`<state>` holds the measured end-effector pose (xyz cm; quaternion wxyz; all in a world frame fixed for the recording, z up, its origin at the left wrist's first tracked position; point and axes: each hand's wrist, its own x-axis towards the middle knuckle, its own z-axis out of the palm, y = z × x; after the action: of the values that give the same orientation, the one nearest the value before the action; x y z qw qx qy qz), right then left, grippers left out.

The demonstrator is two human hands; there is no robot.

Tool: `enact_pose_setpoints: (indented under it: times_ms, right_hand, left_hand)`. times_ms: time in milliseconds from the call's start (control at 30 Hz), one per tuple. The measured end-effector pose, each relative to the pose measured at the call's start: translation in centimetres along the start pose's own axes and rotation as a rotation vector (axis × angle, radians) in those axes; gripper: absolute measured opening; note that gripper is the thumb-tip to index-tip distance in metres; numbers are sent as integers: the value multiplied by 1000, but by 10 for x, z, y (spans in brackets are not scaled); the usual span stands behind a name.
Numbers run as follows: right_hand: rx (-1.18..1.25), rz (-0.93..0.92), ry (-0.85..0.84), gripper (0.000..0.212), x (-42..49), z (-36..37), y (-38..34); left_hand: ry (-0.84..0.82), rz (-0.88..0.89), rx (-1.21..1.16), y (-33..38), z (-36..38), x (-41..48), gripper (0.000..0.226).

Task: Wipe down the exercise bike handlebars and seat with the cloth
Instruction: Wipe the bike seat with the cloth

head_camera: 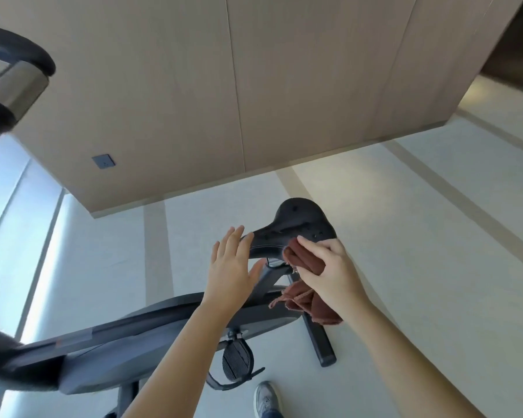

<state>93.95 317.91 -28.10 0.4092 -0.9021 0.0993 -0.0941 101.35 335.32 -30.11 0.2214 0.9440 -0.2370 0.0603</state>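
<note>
The black bike seat (pixel 299 224) stands mid-frame on its post above the dark bike body (pixel 139 342). My right hand (pixel 329 273) holds a brown cloth (pixel 305 285) bunched against the seat's near side, the loose end hanging down below the palm. My left hand (pixel 231 267) is open with straight fingers, its fingertips at the seat's narrow nose. A handlebar (pixel 15 70) with a black grip and a silver sleeve shows at the top left edge.
A pedal (pixel 237 362) with its strap hangs below the body, and the rear stabiliser foot (pixel 322 345) rests on the pale tiled floor. My grey shoe (pixel 266 399) is at the bottom. A beige panelled wall with a socket (pixel 103 161) stands behind; a window is at the left.
</note>
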Motion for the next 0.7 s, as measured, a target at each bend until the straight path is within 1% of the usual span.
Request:
enact_pose_setpoints:
  times_ms: [100,200,267,333,400,433,500,567,633,700]
  right_hand:
    - [-51,23,-73,54,38,2,8]
    - [-120,7,-95,56,78,6,17]
    - [-195,-21,-104,56,103,12,24]
    - [-328,-48,-159,56,121,22,35]
    - [-513,-96,-216,55,123,34,46]
    - [-573,-127,-210,54,119,40,52]
    - [-612,-165,-173,53,110,49,58]
    - [-632,-194,-164,59,104,50,61]
    - [-656,-218,-206,69,105,48,65]
    - [-660,-245,-236,71,108,44,68]
  left_hand:
    - [-66,-44,-13,-19,19,25,53]
    - [-127,-47,-15,-32,36,45,57]
    - [-161,-31,-5,-37,47,55,60]
    - [-189,-24,5,-41,56,61,63]
    - [-196,-45,-10,-45,63,65,67]
    - [-201,-63,-21,-47,66,66,68]
    - [-226,-94,-38,-49,72,66,70]
    - [-233,-114,-60,-50,79,66,67]
    - [-218,-132,-82,-48,82,67,60]
    - [-193,-156,-117,-48,84,67,57]
